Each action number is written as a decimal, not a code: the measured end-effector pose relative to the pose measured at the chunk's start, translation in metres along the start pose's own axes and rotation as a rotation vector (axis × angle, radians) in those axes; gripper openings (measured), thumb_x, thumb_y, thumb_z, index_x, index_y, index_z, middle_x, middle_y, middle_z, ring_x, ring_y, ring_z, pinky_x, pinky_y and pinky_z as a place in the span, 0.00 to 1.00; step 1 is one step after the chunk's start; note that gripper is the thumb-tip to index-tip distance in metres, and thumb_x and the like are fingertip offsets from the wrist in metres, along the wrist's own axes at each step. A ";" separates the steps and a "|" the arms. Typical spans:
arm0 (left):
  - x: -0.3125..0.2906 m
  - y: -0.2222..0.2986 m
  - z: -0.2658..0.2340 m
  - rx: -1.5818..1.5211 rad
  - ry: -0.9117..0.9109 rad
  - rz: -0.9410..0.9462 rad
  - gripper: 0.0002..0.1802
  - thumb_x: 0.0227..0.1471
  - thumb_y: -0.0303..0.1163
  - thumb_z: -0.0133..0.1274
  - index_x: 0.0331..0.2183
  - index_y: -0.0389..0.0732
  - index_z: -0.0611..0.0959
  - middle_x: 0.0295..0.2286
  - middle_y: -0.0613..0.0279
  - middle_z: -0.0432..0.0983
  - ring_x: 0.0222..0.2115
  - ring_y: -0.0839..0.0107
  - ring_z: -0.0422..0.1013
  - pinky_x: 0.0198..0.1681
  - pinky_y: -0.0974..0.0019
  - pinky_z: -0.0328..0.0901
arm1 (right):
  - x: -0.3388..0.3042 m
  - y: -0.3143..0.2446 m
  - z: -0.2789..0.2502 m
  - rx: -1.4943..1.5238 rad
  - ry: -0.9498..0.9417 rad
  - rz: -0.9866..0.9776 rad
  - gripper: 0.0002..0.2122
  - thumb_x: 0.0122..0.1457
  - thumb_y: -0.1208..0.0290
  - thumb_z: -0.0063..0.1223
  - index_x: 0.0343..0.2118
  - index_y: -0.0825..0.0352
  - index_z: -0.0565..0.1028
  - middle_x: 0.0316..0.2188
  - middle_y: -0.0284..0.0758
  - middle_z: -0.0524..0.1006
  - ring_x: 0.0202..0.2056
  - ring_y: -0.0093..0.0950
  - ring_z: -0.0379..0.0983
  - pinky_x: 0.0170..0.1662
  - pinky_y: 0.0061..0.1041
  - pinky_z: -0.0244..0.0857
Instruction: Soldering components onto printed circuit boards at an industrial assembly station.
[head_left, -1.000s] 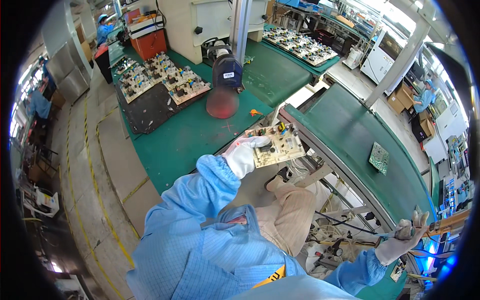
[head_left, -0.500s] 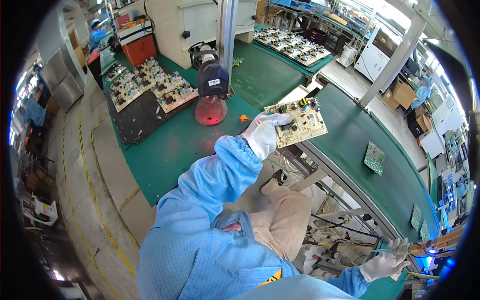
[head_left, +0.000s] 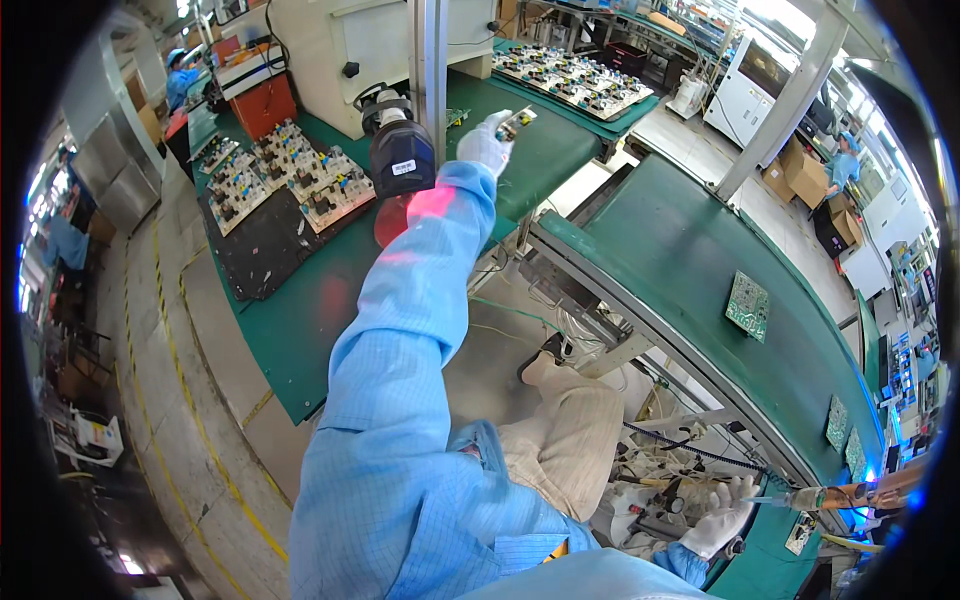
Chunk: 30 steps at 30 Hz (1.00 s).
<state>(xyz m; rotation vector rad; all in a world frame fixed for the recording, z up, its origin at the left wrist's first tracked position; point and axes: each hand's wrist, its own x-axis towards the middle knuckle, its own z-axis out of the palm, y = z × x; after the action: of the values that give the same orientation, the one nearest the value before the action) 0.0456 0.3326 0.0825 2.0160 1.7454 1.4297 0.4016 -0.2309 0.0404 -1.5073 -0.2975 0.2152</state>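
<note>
My gloved left hand point(head_left: 486, 145) is stretched out over the far green bench, past the metal post. Its fingers are closed on a small-looking circuit board point(head_left: 517, 124), tilted and seen nearly edge-on. Beside my arm a black scanner point(head_left: 402, 160) hangs, and its red light falls on my blue sleeve. Low at the right is my gloved right hand point(head_left: 722, 515), fingers apart and nothing visible in them. Its fingertips are close to the thin tip of a copper-coloured tool point(head_left: 850, 495); whether they touch it I cannot tell. Another board point(head_left: 800, 532) lies below that tool.
Several populated boards sit on a black mat point(head_left: 265, 262) at the left. More fill a tray point(head_left: 570, 78) at the back. On the curved green conveyor point(head_left: 650, 240) lies a green board point(head_left: 748, 306), with two more point(head_left: 837, 424) nearer. A metal post point(head_left: 428, 80) stands by the scanner.
My left hand has carried the circuit board away from me and to the left, across the bench. My right hand has drawn back left from the tool tip, with its fingers more spread.
</note>
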 end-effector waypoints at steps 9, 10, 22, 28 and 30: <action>0.004 0.037 0.043 0.244 -0.049 0.147 0.25 0.42 0.27 0.50 0.47 0.42 0.76 0.46 0.57 0.73 0.50 0.59 0.67 0.56 0.62 0.58 | -0.002 0.044 -0.010 0.248 -0.147 0.335 0.16 0.62 0.60 0.48 0.45 0.68 0.71 0.31 0.31 0.74 0.23 0.17 0.68 0.23 0.13 0.62; 0.001 0.045 0.044 0.211 -0.048 0.216 0.25 0.42 0.27 0.50 0.47 0.43 0.77 0.46 0.56 0.72 0.50 0.60 0.66 0.56 0.63 0.59 | -0.008 0.036 0.007 0.259 -0.156 0.324 0.15 0.61 0.62 0.49 0.44 0.68 0.71 0.31 0.31 0.74 0.24 0.17 0.69 0.24 0.13 0.62; -0.146 0.311 0.120 0.067 -0.687 1.054 0.47 0.39 0.59 0.59 0.57 0.45 0.66 0.58 0.49 0.57 0.60 0.51 0.52 0.61 0.56 0.53 | -0.036 0.021 0.083 0.166 -0.055 0.508 0.12 0.57 0.63 0.57 0.34 0.68 0.73 0.23 0.35 0.74 0.21 0.25 0.72 0.23 0.23 0.67; -0.145 0.331 0.172 0.248 -0.693 0.946 0.44 0.43 0.61 0.55 0.56 0.44 0.68 0.53 0.49 0.66 0.51 0.56 0.66 0.53 0.57 0.62 | -0.042 0.045 0.096 -0.153 -0.254 0.443 0.20 0.58 0.54 0.50 0.38 0.70 0.75 0.29 0.35 0.76 0.30 0.24 0.71 0.33 0.23 0.65; -0.130 0.343 0.173 0.310 -0.584 1.032 0.40 0.48 0.60 0.50 0.55 0.44 0.69 0.45 0.51 0.73 0.43 0.58 0.72 0.48 0.57 0.65 | -0.049 0.023 0.098 -0.153 -0.289 0.357 0.22 0.58 0.52 0.50 0.40 0.71 0.74 0.27 0.34 0.76 0.22 0.21 0.70 0.22 0.22 0.64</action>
<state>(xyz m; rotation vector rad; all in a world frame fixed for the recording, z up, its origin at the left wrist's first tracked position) 0.4236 0.1936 0.1276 3.2725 0.6870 0.5035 0.3250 -0.1531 0.0188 -1.6752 -0.2767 0.7121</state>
